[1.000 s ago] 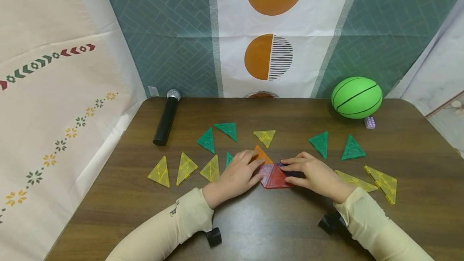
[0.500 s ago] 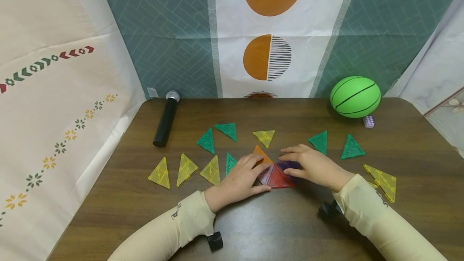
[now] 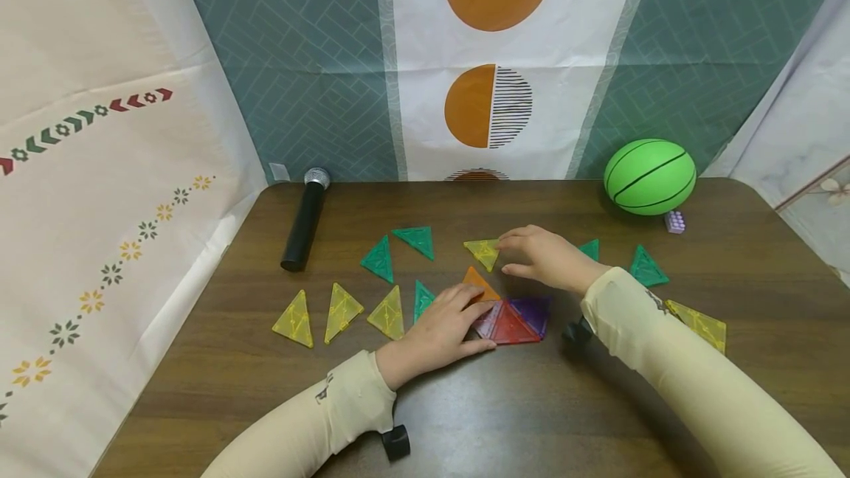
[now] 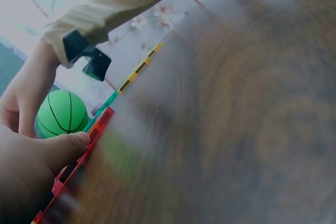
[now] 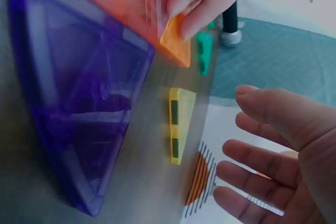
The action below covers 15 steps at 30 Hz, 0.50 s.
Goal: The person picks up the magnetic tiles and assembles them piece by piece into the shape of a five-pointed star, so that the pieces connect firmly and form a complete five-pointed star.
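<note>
Orange, pink, red and purple triangular tiles lie together at mid-table. My left hand rests on the orange and pink ones, fingers spread; in the left wrist view its thumb lies by the red tile's edge. Beyond them, my right hand hovers with its fingertips by a yellow triangle, whose right corner they partly cover. The right wrist view shows that hand with fingers apart and nothing held, the yellow tile lying on the table away from them.
Yellow triangles and green triangles lie left of my hands. More green and yellow pieces lie to the right. A black microphone is at the back left; a green ball and purple block are at the back right.
My right hand has left the purple tile and moved back toward the far yellow triangle, uncovering the purple one. My left hand first shifted slightly over the pink tile, then stayed there.
</note>
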Motion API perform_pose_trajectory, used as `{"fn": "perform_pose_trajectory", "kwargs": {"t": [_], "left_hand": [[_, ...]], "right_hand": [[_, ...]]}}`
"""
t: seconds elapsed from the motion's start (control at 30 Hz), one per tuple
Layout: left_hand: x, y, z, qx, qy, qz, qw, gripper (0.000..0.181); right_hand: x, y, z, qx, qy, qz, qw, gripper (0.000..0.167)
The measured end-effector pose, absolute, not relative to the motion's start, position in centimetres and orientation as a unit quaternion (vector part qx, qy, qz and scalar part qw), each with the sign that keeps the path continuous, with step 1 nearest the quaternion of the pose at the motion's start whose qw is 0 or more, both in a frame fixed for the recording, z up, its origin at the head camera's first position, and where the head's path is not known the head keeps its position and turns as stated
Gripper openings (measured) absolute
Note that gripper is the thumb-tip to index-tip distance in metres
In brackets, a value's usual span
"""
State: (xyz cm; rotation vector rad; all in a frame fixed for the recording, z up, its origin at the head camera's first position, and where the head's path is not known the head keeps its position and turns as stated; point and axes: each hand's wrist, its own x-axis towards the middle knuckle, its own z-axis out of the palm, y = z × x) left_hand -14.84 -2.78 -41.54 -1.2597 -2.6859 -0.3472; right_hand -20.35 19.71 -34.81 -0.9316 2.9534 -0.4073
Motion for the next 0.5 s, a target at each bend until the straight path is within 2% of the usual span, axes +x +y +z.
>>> {"fn": "perform_pose_trajectory", "kwargs": {"t": [0.5], "left_hand": [[-14.9, -2.8, -41.5, -0.423, -0.896, -0.113, 0.078, 0.057]], "right_hand": [[-24.1, 18.1, -35.8, -0.305, 0.944, -0.12, 0.034, 0.04]]}}
